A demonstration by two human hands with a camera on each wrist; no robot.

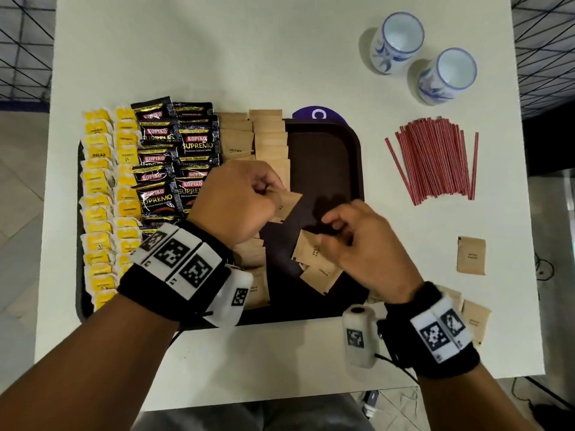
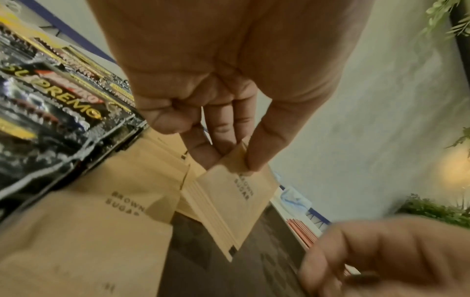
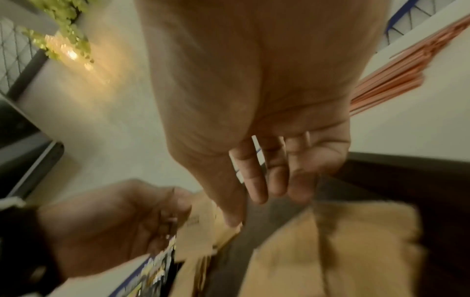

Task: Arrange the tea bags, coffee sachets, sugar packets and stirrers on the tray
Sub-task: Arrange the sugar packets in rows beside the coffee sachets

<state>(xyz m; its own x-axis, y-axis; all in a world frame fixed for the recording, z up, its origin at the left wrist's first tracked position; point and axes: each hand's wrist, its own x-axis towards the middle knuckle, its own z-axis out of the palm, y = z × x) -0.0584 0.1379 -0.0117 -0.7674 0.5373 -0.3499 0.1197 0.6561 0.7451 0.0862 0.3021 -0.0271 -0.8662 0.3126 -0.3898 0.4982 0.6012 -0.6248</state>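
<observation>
Between fingertips [image 2: 254,156], flat paper sugar packet [image 2: 236,203]

tea bags [image 1: 99,194] yellow | stirrers [image 1: 435,160] red | tray [image 1: 326,150] dark brown

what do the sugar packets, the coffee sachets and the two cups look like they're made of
Brown sugar packets: matte kraft-style paper, seemingly; flat tan, no glare, printed text.
Coffee sachets: glossy foil or plastic film; crinkled, shiny highlights, serrated edges.
Two cups: probably glazed ceramic; white with blue painted pattern, smooth sheen.
</observation>
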